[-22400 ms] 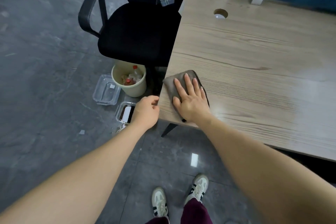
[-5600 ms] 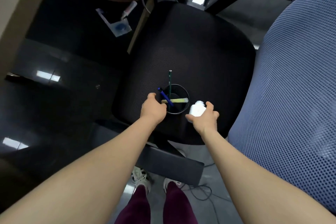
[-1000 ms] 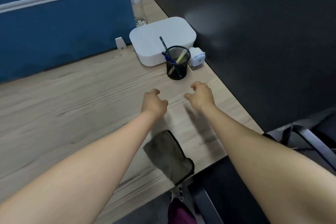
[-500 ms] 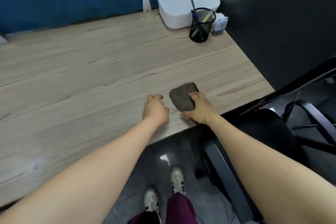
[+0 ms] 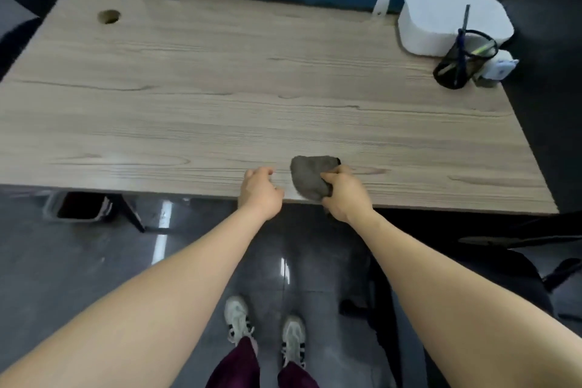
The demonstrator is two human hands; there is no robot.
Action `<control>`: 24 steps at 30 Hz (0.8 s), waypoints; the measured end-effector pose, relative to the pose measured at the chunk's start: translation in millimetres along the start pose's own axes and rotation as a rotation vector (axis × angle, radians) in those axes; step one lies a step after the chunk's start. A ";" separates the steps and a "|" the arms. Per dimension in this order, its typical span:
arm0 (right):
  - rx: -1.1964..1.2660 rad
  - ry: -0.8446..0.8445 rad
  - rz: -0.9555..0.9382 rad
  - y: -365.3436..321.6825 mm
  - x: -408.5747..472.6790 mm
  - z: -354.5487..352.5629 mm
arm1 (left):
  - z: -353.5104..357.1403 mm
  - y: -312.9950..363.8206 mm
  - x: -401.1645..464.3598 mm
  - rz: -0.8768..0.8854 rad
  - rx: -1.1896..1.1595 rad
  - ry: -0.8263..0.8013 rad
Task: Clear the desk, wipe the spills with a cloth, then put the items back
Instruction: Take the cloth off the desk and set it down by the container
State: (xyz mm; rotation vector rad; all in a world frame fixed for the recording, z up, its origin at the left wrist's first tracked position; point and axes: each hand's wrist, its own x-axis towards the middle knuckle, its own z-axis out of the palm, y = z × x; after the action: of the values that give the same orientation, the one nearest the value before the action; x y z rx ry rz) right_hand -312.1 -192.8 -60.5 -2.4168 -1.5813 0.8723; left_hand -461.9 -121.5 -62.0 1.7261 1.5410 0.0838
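Gripping: right hand (image 5: 345, 195) has its fingers curled round the bunched grey cloth (image 5: 310, 176) at the near edge of the pale wood-grain desk (image 5: 220, 88).
Free hand: left hand (image 5: 259, 190) rests at the same edge, fingers loosely bent, holding nothing, just beside the cloth.
Cloth's lie: its bulk spreads away from the right hand, toward the desk's middle.
Returned items: black mesh pen cup (image 5: 459, 64) and white rounded box (image 5: 441, 20) stand at the far right corner, well apart from both hands.
Likely next: judging by the bare desktop, the cloth gets carried off; the right hand already has it.
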 end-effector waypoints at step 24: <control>0.117 -0.316 -0.406 -503.8 16.8 190.6 | -330.1 -398.0 -58.1 -0.479 -0.320 0.440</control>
State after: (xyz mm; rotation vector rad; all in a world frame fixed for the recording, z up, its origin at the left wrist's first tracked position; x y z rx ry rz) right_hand -811.0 7.5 -22.2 -1.8460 -1.9666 1.2584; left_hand -973.9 -29.8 -47.4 1.0978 2.0926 0.4623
